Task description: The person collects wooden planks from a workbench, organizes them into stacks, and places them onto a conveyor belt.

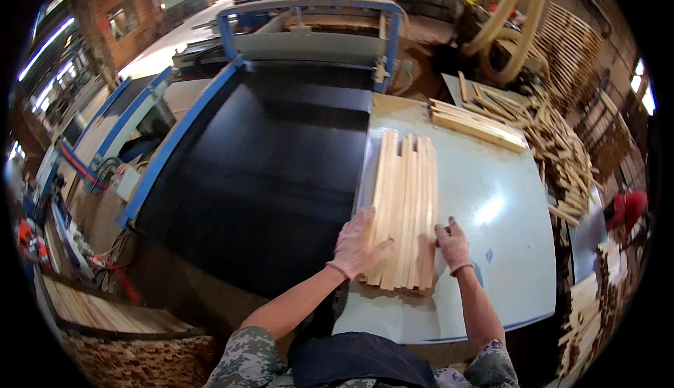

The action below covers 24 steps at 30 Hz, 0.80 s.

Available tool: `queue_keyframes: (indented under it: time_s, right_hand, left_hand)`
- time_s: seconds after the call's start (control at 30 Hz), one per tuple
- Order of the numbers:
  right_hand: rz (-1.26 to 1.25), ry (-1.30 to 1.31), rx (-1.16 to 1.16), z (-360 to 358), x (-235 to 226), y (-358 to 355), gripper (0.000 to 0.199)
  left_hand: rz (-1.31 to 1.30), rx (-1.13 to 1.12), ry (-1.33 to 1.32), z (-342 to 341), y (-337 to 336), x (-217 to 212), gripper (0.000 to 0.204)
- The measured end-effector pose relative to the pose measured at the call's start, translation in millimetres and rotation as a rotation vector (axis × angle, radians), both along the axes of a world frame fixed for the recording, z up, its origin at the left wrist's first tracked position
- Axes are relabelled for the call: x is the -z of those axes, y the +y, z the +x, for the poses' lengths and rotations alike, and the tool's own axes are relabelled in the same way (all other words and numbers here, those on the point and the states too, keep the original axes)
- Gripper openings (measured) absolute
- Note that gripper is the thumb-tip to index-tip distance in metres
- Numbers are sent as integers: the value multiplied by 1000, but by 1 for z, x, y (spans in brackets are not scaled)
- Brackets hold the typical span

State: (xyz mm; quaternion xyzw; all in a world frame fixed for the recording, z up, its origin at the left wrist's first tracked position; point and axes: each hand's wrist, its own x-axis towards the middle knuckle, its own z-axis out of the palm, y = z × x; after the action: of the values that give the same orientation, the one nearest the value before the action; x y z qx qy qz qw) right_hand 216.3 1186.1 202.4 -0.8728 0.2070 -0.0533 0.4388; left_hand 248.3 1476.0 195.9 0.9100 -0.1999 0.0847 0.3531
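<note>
On the near left part of the pale table [502, 262], the near ends of the bundle of wooden strips [406, 205] were not quite level. I judge that the step in hand, keeping these strips together as one flat group, asked for equal pressure from both sides, low on the wood, so that no strip could climb over its neighbour.

Your left hand [357, 244], in a pinkish glove, stood near the table's left edge. It was loosely open, the fingers against the bundle's left side and the thumb stretched over the strips. Your right hand [455, 245], gloved too, was farther inside the table, its fingers bent at the bundle's right side; whether it gripped or only touched, I cannot tell. Both forearms leaned inward, the left more slanted, the right steeper.

Farther away, the bundle's far ends were uneven also, so they perhaps deserved a tap. Left of the table lay the black belt [267, 156]; at its far right edge, a small stack of strips [477, 130]; beyond that edge, a heap of loose sticks [562, 149].
</note>
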Motion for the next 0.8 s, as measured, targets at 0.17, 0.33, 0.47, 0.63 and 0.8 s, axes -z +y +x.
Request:
queue_keyframes:
  time_s: [0.17, 0.33, 0.47, 0.63, 0.8]
  right_hand:
    - [-366, 277, 34, 75, -24, 42, 70]
    - [-333, 161, -15, 56, -11, 96, 62]
    - [-300, 127, -188, 43, -22, 183, 56]
    - [137, 92, -330, 59, 23, 284, 43]
    - [382, 56, -484, 82, 8, 421, 42]
  left_hand:
    - [40, -20, 224, 27, -26, 1, 91]
    - [43, -140, 237, 3, 31, -27, 88]
    - [58, -205, 326, -7, 120, -40, 91]
    - [222, -332, 298, -10, 237, -50, 88]
    - [499, -513, 304, 8, 341, -46, 105]
